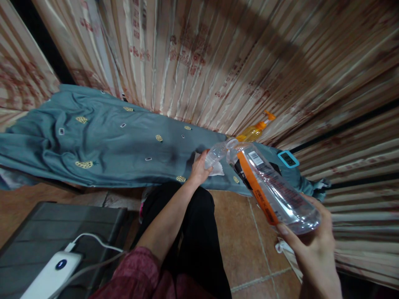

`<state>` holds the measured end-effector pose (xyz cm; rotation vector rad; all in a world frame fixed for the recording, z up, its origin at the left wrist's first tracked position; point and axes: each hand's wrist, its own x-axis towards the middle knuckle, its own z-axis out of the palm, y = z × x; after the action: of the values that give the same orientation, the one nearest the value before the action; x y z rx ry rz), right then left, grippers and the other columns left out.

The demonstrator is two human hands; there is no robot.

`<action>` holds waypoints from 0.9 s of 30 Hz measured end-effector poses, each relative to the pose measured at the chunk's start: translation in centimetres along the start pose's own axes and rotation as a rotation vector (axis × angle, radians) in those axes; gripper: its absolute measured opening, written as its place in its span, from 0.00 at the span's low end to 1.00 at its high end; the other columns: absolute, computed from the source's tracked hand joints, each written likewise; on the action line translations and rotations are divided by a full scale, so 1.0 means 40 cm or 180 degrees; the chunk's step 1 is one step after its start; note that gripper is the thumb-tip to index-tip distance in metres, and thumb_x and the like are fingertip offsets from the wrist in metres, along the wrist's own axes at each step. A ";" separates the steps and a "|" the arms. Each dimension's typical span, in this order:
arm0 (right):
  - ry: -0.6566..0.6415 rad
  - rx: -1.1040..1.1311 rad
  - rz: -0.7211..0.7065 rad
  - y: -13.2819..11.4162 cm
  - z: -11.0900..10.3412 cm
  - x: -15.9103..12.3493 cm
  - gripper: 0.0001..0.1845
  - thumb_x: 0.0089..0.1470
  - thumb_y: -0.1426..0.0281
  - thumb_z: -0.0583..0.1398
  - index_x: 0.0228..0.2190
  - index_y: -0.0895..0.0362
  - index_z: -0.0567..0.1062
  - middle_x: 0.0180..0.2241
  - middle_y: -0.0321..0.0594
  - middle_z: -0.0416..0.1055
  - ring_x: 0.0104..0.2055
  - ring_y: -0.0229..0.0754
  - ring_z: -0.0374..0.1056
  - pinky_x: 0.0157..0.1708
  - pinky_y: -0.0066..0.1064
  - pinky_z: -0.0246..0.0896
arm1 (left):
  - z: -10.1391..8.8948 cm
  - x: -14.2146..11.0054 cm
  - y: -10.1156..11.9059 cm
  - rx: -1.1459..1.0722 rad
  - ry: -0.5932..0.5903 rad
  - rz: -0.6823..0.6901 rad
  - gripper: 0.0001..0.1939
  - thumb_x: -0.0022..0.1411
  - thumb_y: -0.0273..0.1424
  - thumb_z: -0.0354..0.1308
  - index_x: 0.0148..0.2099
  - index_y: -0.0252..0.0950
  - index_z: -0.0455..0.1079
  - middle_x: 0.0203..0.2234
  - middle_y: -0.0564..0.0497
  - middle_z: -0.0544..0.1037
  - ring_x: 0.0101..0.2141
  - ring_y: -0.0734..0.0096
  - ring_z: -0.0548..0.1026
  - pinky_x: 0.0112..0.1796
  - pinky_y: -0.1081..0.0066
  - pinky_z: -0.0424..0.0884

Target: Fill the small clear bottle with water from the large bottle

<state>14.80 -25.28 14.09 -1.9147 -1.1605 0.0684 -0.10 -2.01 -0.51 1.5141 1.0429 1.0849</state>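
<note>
In my right hand (pixel 314 241) is a large clear plastic bottle (pixel 280 191) with an orange and black label, gripped near its base. It is tilted so that its neck points up and left. My left hand (pixel 201 170) is wrapped round a smaller clear plastic bottle (pixel 216 153), whose mouth faces the large bottle's neck. The two mouths are close together; whether they touch I cannot tell. Beneath my left hand a white tissue (pixel 217 169) lies on the green cloth (pixel 140 141) with pineapple prints. Any liquid inside is hard to make out.
Behind the bottles stands a yellow pump bottle (pixel 253 132) with an orange head. A blue-framed digital clock (pixel 288 159) sits at the cloth's right end. Pleated curtains (pixel 193 54) hang along the back. A white power bank (pixel 54 274) with a cable lies on a grey box (pixel 34 228).
</note>
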 end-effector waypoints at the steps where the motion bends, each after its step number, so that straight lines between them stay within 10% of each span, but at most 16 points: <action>1: 0.0001 -0.0008 0.0002 -0.001 -0.001 0.000 0.50 0.36 0.49 0.73 0.57 0.54 0.66 0.53 0.50 0.70 0.55 0.62 0.69 0.56 0.59 0.61 | 0.000 0.000 0.000 0.0009 -0.0018 0.0004 0.39 0.52 0.19 0.66 0.65 0.40 0.66 0.58 0.46 0.77 0.58 0.56 0.75 0.61 0.58 0.69; 27: 0.0041 -0.0166 -0.0185 -0.005 -0.003 0.001 0.48 0.39 0.47 0.71 0.57 0.55 0.67 0.51 0.49 0.70 0.51 0.57 0.71 0.52 0.51 0.67 | 0.002 0.001 -0.003 0.0057 0.0013 0.0056 0.38 0.51 0.18 0.65 0.65 0.38 0.66 0.57 0.45 0.77 0.57 0.55 0.76 0.60 0.59 0.70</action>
<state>14.74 -25.30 14.31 -1.9226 -1.2193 -0.0057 -0.01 -1.96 -0.62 1.5384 1.0464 1.0940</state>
